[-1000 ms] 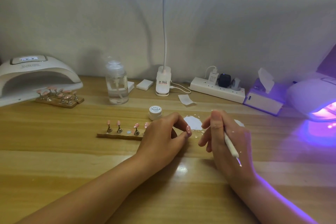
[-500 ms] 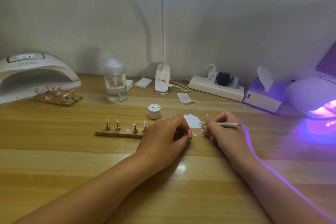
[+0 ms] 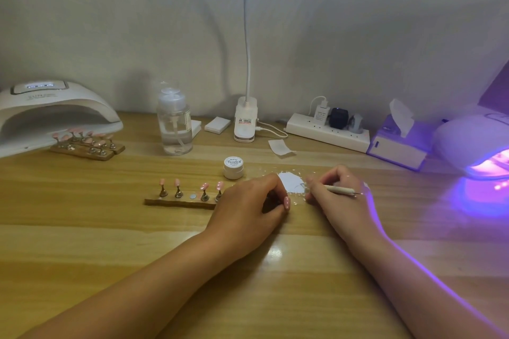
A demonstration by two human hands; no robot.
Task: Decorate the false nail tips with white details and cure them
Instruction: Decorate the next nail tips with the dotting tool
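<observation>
My left hand [image 3: 245, 208] rests on the wooden table and pinches a pink false nail tip [image 3: 287, 203] between thumb and forefinger. Just right of it, my right hand [image 3: 340, 201] grips a thin white dotting pen [image 3: 339, 189] that lies almost flat, its front end hidden by my fingers at the edge of a white paint patch [image 3: 287, 183]. A wooden holder strip [image 3: 176, 203] to the left carries several pink tips on stands, with one bare magnet spot [image 3: 193, 196]. A small white gel jar [image 3: 233, 167] stands behind my left hand.
A curing lamp [image 3: 479, 143] glows purple at the right edge; a second white lamp [image 3: 52, 115] sits far left with more tip holders [image 3: 88, 144] in front. A pump bottle [image 3: 175, 124], desk lamp base [image 3: 246, 124], power strip [image 3: 327, 132] and tissue box [image 3: 399, 146] line the back.
My right hand has turned over and moved forward, bringing the pen from upright near my wrist down flat toward the white paint patch. My left hand has kept its hold on the tip.
</observation>
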